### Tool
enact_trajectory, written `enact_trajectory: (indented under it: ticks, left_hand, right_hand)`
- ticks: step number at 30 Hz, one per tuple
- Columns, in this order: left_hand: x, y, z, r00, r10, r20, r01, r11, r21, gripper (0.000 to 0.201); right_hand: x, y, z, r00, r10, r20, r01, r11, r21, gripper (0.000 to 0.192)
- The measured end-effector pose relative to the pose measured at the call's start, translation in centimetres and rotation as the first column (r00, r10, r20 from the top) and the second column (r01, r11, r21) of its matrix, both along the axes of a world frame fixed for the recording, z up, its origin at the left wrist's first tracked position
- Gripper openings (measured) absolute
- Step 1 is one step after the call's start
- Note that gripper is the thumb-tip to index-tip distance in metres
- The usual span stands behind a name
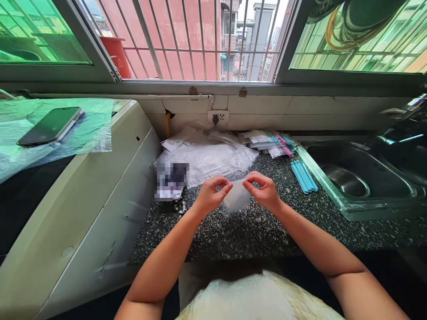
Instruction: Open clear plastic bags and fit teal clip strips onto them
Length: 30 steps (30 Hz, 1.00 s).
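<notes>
Both my hands are raised over the speckled dark countertop and pinch the top edge of a small clear plastic bag. My left hand grips the bag's left corner with thumb and fingers. My right hand grips the right corner. The bag hangs between them, pale and translucent. What is inside the bag I cannot tell.
A heap of clear plastic bags lies behind my hands, with packets with pink and blue strips and blue strips to the right. A steel sink is at right. A white appliance carries a phone on plastic film.
</notes>
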<state>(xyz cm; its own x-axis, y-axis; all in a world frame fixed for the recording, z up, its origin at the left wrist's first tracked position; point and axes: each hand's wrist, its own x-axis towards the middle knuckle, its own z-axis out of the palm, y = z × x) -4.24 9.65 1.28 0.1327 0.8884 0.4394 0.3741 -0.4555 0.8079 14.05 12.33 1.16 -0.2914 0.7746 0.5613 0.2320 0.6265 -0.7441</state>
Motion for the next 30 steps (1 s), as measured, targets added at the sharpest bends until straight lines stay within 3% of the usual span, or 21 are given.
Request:
enact_trajectory:
  ticks: [15, 30]
  left_hand:
    - [0.05, 0.07, -0.1, 0.999, -0.003, 0.041, 0.003, 1.0, -0.011, 0.016]
    - [0.14, -0.19, 0.25, 0.997, -0.026, 0.067, 0.026, 1.0, -0.013, 0.014]
  right_hand:
    - [0.37, -0.02, 0.24, 0.999, -0.027, -0.038, 0.023, 0.995, -0.095, 0.019]
    - [0.23, -0.37, 0.5, 0.996, -0.078, -0.05, 0.079, 0.997, 0.0, 0.017]
